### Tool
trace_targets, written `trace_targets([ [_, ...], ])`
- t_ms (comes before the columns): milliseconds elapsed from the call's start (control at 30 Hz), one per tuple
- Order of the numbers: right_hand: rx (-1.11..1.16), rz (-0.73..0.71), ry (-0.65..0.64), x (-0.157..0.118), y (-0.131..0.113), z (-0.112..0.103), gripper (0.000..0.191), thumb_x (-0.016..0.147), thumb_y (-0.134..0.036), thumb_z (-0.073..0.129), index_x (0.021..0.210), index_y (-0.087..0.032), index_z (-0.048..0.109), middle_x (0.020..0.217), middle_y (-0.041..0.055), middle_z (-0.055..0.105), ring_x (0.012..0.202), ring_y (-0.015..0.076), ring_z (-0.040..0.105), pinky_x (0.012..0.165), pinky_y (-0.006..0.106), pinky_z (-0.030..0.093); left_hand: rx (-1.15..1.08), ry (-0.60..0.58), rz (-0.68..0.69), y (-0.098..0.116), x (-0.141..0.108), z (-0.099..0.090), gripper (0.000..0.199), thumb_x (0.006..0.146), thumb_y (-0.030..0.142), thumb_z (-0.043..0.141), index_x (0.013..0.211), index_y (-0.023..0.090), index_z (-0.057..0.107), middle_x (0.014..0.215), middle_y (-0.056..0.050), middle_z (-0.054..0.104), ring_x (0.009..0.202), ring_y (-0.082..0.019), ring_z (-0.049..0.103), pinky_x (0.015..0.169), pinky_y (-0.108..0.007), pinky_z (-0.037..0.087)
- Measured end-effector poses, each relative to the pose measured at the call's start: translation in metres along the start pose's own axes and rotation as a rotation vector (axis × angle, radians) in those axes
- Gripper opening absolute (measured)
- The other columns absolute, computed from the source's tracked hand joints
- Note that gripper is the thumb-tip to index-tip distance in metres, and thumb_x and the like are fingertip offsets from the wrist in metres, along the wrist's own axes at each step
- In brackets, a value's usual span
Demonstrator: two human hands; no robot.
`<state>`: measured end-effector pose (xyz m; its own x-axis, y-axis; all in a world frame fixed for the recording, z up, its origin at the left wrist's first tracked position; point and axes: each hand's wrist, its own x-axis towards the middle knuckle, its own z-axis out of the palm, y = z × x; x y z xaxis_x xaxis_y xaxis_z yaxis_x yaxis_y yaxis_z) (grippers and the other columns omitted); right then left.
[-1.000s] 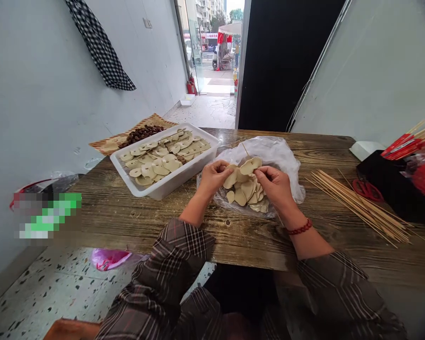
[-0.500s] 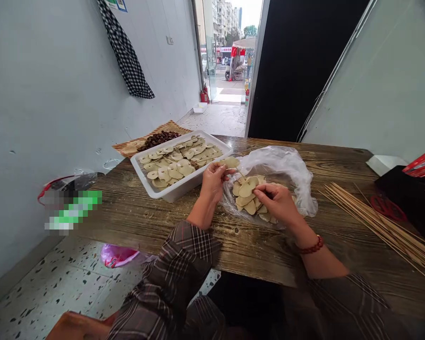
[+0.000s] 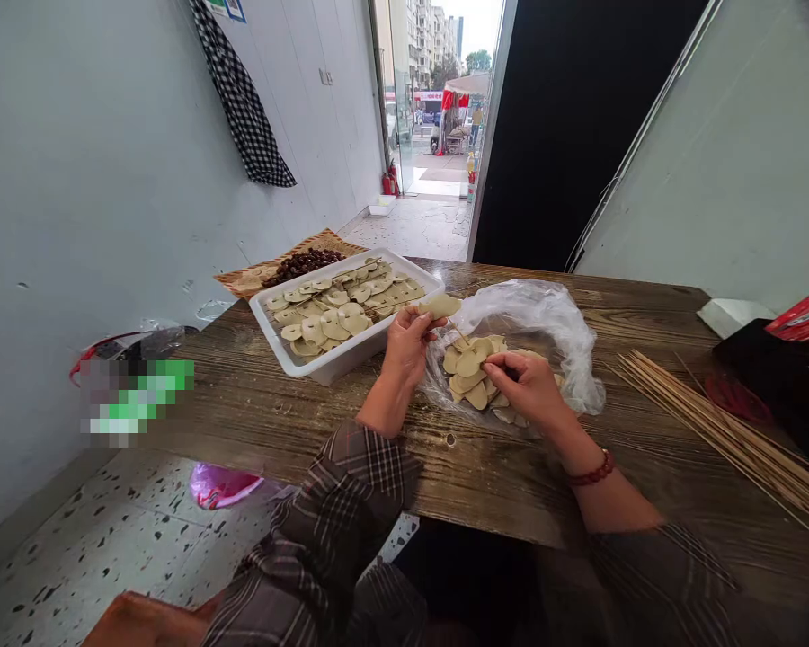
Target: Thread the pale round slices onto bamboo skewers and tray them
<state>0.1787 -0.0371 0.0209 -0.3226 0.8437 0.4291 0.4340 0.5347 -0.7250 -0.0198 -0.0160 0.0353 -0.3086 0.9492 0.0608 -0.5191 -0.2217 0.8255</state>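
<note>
My left hand [image 3: 408, 343] is closed with its fingertips pinching a thin, pale yellow-green slice [image 3: 440, 306] on a thin wooden skewer [image 3: 457, 332]. The skewer slants down to the right, towards a second flat slice [image 3: 470, 363] pinched at its edge by my closed right hand [image 3: 527, 382]. Whether the skewer's tip passes through that second slice, I cannot tell. Just below my hands lies a heap of loose slices [image 3: 475, 395] in a clear plastic bag [image 3: 573, 337], its mouth spread wide. Left of the bag, a white plastic tray [image 3: 330, 367] holds rows of skewered slices.
Behind the tray, dark red, date-like pieces [image 3: 303, 262] lie on a woven mat [image 3: 243, 283]. A bundle of bamboo skewers [image 3: 721, 422] rests at the right, beside red-handled scissors [image 3: 738, 397] and a dark box [image 3: 761, 359]. The wooden table's [image 3: 297, 449] front edge is near my body.
The slice in my left hand has risen and tilted slightly to the right. My right hand keeps its pinch on the other slice almost unmoved. The view has shifted a little.
</note>
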Motion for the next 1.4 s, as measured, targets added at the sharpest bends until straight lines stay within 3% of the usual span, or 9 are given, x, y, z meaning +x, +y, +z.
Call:
trace_targets([
  [133, 0.009, 0.010, -0.004, 0.0001, 0.0008, 0.0001, 0.024, 0.087, -0.033, 0.056, 0.079, -0.019, 0.073, 0.072, 0.0034, 0.073, 0.067, 0.0177, 0.064, 0.063, 0.028, 0.046, 0.001, -0.010, 0.000, -0.0026, 0.0002, 0.0003, 0.031, 0.065, 0.020, 0.078, 0.082, 0.018, 0.051, 0.079, 0.002, 0.068, 0.070, -0.011, 0.069, 0.055, -0.018, 0.041],
  [333, 0.007, 0.024, 0.009, 0.0004, 0.0028, 0.0009, 0.024, 0.087, -0.033, 0.056, 0.079, -0.019, 0.073, 0.073, 0.0037, 0.073, 0.067, 0.0179, 0.064, 0.063, 0.027, 0.046, -0.026, -0.042, -0.010, -0.0034, -0.0018, 0.0027, 0.034, 0.063, 0.019, 0.081, 0.079, 0.018, 0.051, 0.081, 0.002, 0.069, 0.078, -0.013, 0.071, 0.074, -0.024, 0.050],
  [633, 0.020, 0.032, 0.026, 0.0017, 0.0025, 0.0011, 0.026, 0.086, -0.035, 0.056, 0.079, -0.018, 0.074, 0.073, 0.0045, 0.073, 0.066, 0.0179, 0.063, 0.062, 0.028, 0.045, -0.059, -0.096, -0.026, -0.0037, -0.0037, 0.0041, 0.036, 0.060, 0.020, 0.084, 0.077, 0.017, 0.052, 0.085, -0.002, 0.073, 0.079, -0.016, 0.072, 0.087, -0.033, 0.053],
  [900, 0.011, 0.035, 0.007, 0.0020, 0.0038, -0.0007, 0.026, 0.086, -0.036, 0.056, 0.080, -0.018, 0.074, 0.072, 0.0040, 0.072, 0.066, 0.0176, 0.062, 0.061, 0.028, 0.044, 0.063, -0.085, -0.001, -0.0037, -0.0030, 0.0029, 0.031, 0.064, 0.024, 0.081, 0.079, 0.016, 0.055, 0.083, -0.002, 0.073, 0.074, -0.014, 0.071, 0.074, -0.025, 0.052],
  [1100, 0.019, 0.045, -0.034, 0.0020, 0.0049, -0.0024, 0.026, 0.086, -0.036, 0.057, 0.083, -0.018, 0.075, 0.071, 0.0029, 0.071, 0.063, 0.0163, 0.060, 0.059, 0.027, 0.042, 0.142, -0.070, 0.128, -0.0051, 0.0008, 0.0021, 0.027, 0.066, 0.024, 0.078, 0.074, 0.018, 0.052, 0.072, 0.003, 0.066, 0.070, -0.012, 0.068, 0.077, -0.027, 0.056],
  [1400, 0.036, 0.041, -0.029, 0.0020, 0.0045, -0.0018, 0.026, 0.085, -0.037, 0.058, 0.083, -0.017, 0.075, 0.073, 0.0040, 0.073, 0.065, 0.0168, 0.062, 0.061, 0.027, 0.044, 0.131, -0.107, 0.111, -0.0043, -0.0003, 0.0010, 0.026, 0.068, 0.023, 0.074, 0.075, 0.018, 0.050, 0.073, 0.002, 0.068, 0.068, -0.013, 0.069, 0.074, -0.028, 0.056],
])
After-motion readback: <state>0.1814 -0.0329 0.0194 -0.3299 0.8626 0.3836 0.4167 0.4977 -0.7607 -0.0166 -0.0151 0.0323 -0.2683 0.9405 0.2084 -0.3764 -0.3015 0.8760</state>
